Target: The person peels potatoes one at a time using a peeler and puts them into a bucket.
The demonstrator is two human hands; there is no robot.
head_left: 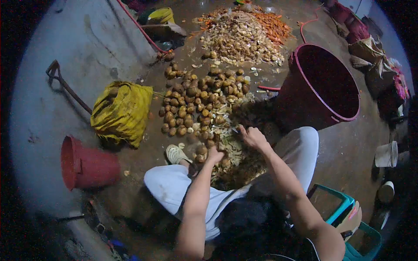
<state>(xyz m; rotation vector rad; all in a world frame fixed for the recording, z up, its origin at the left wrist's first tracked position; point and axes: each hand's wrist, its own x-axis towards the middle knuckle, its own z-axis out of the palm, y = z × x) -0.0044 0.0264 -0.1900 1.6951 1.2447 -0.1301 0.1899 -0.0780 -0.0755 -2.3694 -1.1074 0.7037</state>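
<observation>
Many round brown vegetables [185,102] lie on the wet floor in front of me. My left hand [215,155] reaches down at the near edge of them, its fingers curled; what they hold, if anything, is hidden. To its right my right hand [252,137] is closed round the handle of a small knife [235,129], whose blade points left. Pale peelings [230,150] are heaped beneath and between both hands, close to my knees.
A large dark red bin [296,100] stands at the right, a smaller red bucket [98,167] at the left. Beside the wall sits a yellow sack [119,113]. Farther off are a pale pile of pieces [239,37] and orange pieces [272,28]. A green stool [342,202] is at lower right.
</observation>
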